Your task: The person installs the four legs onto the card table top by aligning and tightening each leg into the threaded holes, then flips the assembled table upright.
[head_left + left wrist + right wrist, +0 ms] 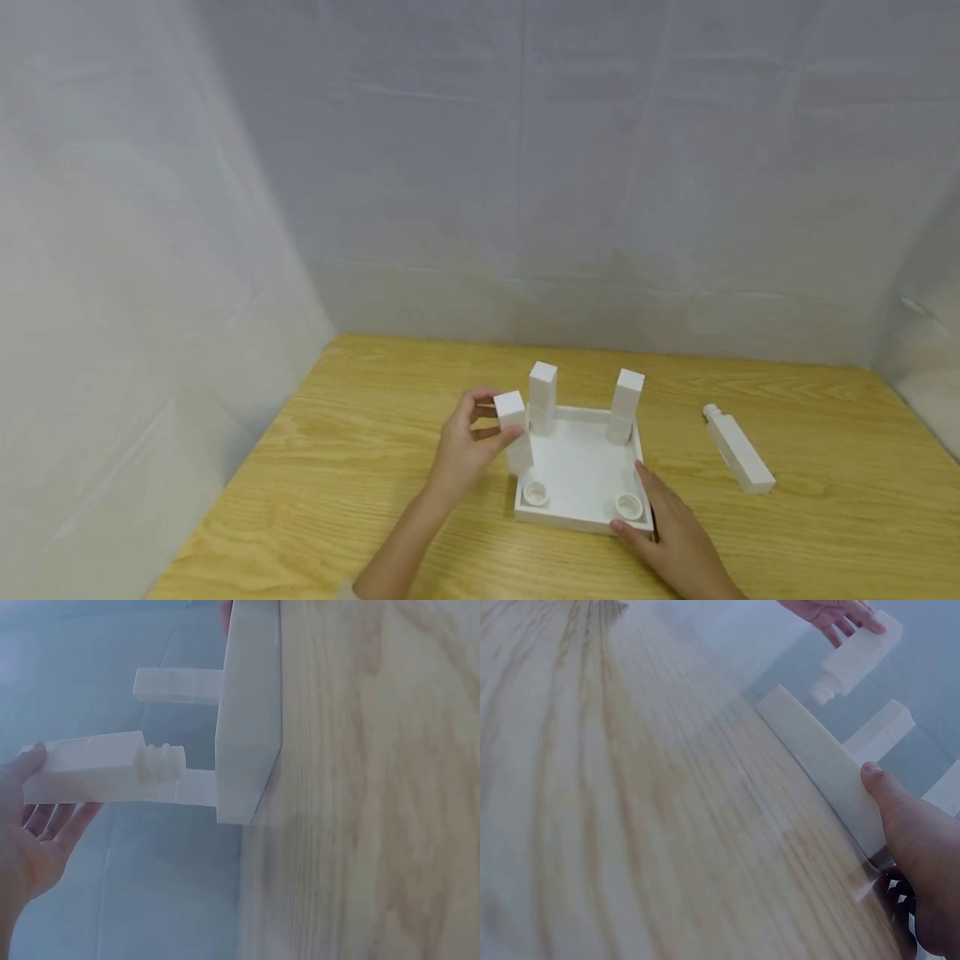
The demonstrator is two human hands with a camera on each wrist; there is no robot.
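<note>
Only wrist view shows held leg [90, 771] threaded stud, tray [247, 712] beside

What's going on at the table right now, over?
Left hand grips a white leg above the tray's near-left socket. Right hand steadies the white tray. Nothing blocks the socket.

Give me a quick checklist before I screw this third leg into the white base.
1. Leg held in the left hand: ok, fingers curl round its upper block.
2. Threaded end of the leg free of the fingers: ok.
3. Base steadied: ok, right hand rests against its near right corner.
4. Near left socket open: ok, nothing in it.
5. Leg lined up over that socket: not ok, it hangs behind it and above the left rim.
6. Spare leg out of the way: ok, it lies on the table to the right.
</note>
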